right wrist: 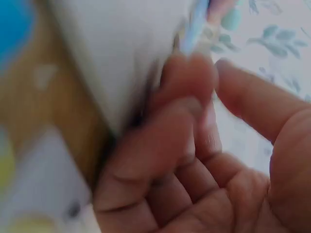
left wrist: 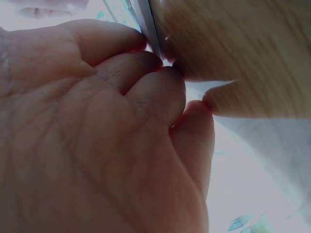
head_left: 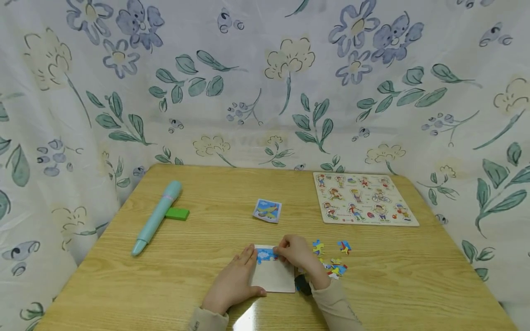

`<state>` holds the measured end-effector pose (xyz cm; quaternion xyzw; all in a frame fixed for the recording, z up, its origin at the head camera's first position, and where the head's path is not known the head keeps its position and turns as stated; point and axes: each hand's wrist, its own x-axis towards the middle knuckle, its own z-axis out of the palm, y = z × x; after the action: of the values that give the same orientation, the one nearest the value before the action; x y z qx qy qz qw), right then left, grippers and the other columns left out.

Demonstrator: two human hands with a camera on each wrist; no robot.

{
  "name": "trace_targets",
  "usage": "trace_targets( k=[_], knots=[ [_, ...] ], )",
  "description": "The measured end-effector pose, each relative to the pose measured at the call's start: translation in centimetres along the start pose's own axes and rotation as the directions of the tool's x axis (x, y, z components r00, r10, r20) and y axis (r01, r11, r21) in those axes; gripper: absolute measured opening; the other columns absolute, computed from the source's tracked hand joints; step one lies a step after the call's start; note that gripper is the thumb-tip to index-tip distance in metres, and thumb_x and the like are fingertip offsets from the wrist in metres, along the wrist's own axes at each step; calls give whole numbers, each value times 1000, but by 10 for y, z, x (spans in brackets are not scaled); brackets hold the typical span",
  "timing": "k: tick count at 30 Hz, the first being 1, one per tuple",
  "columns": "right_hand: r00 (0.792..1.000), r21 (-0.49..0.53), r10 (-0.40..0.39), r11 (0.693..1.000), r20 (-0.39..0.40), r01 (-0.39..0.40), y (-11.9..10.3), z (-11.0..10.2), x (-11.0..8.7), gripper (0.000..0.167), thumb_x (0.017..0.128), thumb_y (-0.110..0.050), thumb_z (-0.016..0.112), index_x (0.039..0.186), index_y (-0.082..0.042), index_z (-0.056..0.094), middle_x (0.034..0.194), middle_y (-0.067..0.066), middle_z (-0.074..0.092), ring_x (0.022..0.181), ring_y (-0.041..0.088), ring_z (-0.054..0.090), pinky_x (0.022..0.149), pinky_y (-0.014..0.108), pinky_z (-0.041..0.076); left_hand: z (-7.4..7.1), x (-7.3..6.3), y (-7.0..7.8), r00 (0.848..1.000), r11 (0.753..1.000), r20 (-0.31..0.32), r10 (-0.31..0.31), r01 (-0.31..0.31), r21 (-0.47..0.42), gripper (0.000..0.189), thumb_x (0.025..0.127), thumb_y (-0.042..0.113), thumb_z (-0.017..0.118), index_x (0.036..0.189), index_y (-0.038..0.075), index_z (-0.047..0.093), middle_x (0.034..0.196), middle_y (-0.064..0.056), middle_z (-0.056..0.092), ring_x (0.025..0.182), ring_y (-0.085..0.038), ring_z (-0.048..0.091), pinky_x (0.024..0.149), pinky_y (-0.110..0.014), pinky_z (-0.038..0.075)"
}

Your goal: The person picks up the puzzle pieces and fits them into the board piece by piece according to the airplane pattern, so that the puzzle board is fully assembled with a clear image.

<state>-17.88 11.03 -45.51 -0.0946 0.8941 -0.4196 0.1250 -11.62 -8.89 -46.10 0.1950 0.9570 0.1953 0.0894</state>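
A small pale puzzle board [head_left: 273,278] lies on the table with joined blue jigsaw pieces [head_left: 265,254] along its top. My left hand [head_left: 235,281] rests at the board's left side, fingers extended along the edge and thumb at the lower edge. In the left wrist view, the fingertips [left wrist: 154,60] touch the board's edge [left wrist: 146,26]. My right hand [head_left: 299,253] is at the top right corner, thumb and forefinger pinching a puzzle piece that the fingers mostly hide. The right wrist view is blurred; curled fingers [right wrist: 146,155] show beside the board [right wrist: 116,53].
Several loose puzzle pieces [head_left: 336,268] lie right of the board. Behind it sits a small picture card [head_left: 267,211]. A larger wooden puzzle board [head_left: 368,200] with figures is at the back right. To the left, a teal pen-shaped object [head_left: 157,218] lies against a green block [head_left: 178,214].
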Motion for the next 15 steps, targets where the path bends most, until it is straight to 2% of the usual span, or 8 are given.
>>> trace_targets(
  k=[3, 10, 15],
  knots=[
    [1000, 73, 4, 997, 20, -6, 7, -14, 0, 19, 94, -20, 63, 85, -3, 62, 67, 5, 63, 53, 11, 55, 47, 22, 44, 3, 1, -1, 1000, 1000, -8, -7, 7, 4, 104, 71, 53, 78, 146, -6, 37, 156, -22, 30, 144, -36, 32, 115, -54, 34],
    [999, 177, 10, 984, 41, -17, 39, -69, -7, 32, 100, -21, 53, 115, 6, 57, 98, 18, 67, 82, 19, 63, 70, 31, 55, 4, 1, 1, 1000, 1000, -24, -9, 9, -1, 104, 69, 51, 79, 145, -6, 37, 156, -22, 30, 144, -36, 32, 116, -54, 33],
    [999, 212, 35, 977, 8, -36, 71, -106, -18, 41, 101, -21, 51, 127, 11, 51, 110, 26, 65, 90, 25, 65, 72, 34, 56, 3, 1, 1, 1000, 1000, -18, -12, 12, -4, 103, 70, 51, 79, 145, -6, 37, 156, -22, 30, 144, -36, 32, 116, -53, 33]
  ],
)
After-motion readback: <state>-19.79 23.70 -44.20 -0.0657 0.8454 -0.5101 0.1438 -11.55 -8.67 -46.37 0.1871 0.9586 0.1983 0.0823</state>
